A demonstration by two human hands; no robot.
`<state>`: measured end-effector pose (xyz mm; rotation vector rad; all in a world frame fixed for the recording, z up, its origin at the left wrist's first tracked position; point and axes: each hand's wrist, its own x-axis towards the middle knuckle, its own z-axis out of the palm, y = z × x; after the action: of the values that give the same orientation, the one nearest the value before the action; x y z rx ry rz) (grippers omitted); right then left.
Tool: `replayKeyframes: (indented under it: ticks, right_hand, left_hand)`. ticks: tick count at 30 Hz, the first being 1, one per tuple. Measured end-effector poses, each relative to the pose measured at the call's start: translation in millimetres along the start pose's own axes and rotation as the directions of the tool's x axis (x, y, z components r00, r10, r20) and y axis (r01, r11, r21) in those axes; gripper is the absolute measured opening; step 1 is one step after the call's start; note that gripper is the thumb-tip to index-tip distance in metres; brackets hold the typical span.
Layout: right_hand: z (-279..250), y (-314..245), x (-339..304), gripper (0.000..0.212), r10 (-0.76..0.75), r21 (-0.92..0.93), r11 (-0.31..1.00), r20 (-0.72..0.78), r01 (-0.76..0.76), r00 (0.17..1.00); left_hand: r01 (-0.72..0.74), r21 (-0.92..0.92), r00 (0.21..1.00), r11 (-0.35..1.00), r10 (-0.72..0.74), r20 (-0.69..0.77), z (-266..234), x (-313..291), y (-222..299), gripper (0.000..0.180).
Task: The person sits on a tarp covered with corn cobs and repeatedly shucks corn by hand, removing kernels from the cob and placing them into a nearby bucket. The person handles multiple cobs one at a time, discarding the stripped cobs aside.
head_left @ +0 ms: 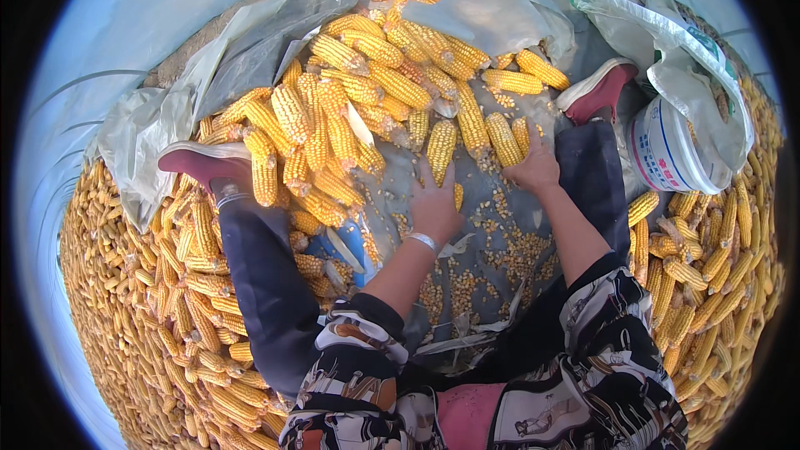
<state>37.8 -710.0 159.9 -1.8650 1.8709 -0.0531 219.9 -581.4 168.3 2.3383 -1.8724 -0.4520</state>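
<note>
All around sits a huge bed of dried yellow corn cobs (pixel 150 300), banked up on both sides of the seated person. Between the outstretched legs lies a crumpled grey plastic sheet (pixel 492 225), carrying a smaller heap of yellow cobs (pixel 358 108) and a scatter of loose yellow kernels (pixel 500 258). Off to the right, a white plastic bucket (pixel 667 154) lies tipped beside a pale woven sack (pixel 683 58).

Now the hands. The left hand (pixel 433 208), silver bangle at the wrist, presses down on the sheet with fingers together, tips touching a short yellow cob (pixel 440 148) at the heap's near edge. The right hand (pixel 533 168) reaches the neighbouring yellow cob (pixel 502 138); its fingers look loosely curled at the cob's base, though whether they truly grip it I cannot tell.

These cobs look hard, dry, stiff and fairly light, knobbly enough not to slip. Best taken around the middle, since kernels shed easily.
</note>
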Motion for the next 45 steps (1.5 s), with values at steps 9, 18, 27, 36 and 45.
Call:
replayKeyframes:
  ticks: [9,18,27,36,45]
  right_hand:
    - [29.2,61.7,-134.7,0.094,-0.134,0.898,0.07,0.44,-0.435,0.888]
    - [66.9,33.5,-281.4,0.084,-0.623,0.655,-0.356,0.365,-0.666,0.692]
    - [-41.8,125.7,-318.9,0.082,-0.476,0.689,-0.609,0.079,-0.393,0.876]
    - [-289.1,308.0,-323.4,0.079,0.671,0.461,-0.524,-0.294,0.716,0.681]
    - [8.6,220.0,-315.2,0.033,0.35,0.993,0.119,-0.056,0.015,0.935]
  left_hand:
    - [0.308,-0.95,0.949,0.053,-0.092,0.302,-6.3,-96.3,-80.1,0.096]
    - [0.167,-0.986,0.974,0.014,0.152,0.167,-14.2,-189.9,-12.7,0.096]
    - [-0.001,-0.998,0.788,0.058,0.615,0.035,-81.5,-189.2,160.7,0.08]
    - [-0.793,-0.602,0.38,0.092,0.848,-0.37,-126.6,-196.0,360.9,0.068]
    - [-0.336,-0.146,0.921,0.931,0.357,0.157,-51.9,-230.1,-14.1,0.043]
